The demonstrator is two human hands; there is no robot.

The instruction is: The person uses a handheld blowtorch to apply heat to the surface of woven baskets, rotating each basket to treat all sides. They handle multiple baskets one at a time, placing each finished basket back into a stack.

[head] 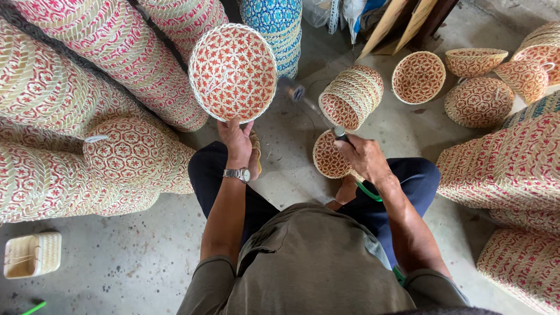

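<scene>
Woven red-and-cream cane fills the view: the left hand (236, 140), a metal watch (237, 174) on its wrist, holds a round basket (233, 71) up by the lower rim, fingers clamped on the edge, so that its patterned inside faces the camera. The right hand (364, 156) has its fingers closed around the handle of a hammer (315, 108), whose blurred head points up and left, near the raised basket but apart from it. Just under the right hand a small woven bowl (328, 156) lies on the concrete floor (128, 256) between the person's knees, which are in dark trousers. Beyond it a nested stack of baskets (352, 94) lies on its side, and further right an open bowl (418, 76) and several loose baskets (479, 101) sit on the floor. Tall rolls of stacked baskets (87, 99) lean along the left, with a blue-patterned stack (274, 23) behind the raised one, and more stacks (507, 169) line the right edge. At the lower left a small square plain basket (32, 254) stands alone on the floor.
</scene>
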